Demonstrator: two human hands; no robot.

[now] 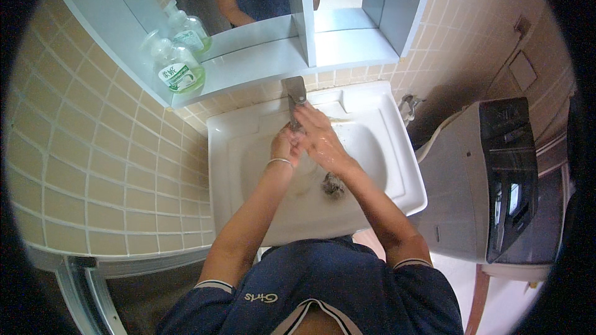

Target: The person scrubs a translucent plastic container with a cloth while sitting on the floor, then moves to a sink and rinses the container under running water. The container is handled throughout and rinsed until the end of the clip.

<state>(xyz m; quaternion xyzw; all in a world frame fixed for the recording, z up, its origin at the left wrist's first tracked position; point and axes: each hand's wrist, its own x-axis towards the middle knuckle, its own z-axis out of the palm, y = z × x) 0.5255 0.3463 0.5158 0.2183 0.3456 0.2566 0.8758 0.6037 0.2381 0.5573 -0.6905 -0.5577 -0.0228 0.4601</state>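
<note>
Both hands are close together under the metal faucet (pixel 293 90) of a white ceramic washbasin (pixel 400 186). My left hand (pixel 284 143), with a bangle at its wrist, is partly hidden below the spout, its fingers near the other palm. My right hand (pixel 319 137) looks wet, with its fingertips beside the spout and its back turned to the camera. Whether anything small lies between the palms cannot be seen. Below my right wrist, a dark clump (pixel 333 186) is in the basin, over or near the drain.
Above the basin's left side, a pump bottle of green liquid soap (pixel 179 72) stands on the ledge of a mirrored cabinet (pixel 260 67). A tiled wall (pixel 111 149) rises at the left. At the right are a wall valve (pixel 409 106) and a grey and black appliance (pixel 465 186).
</note>
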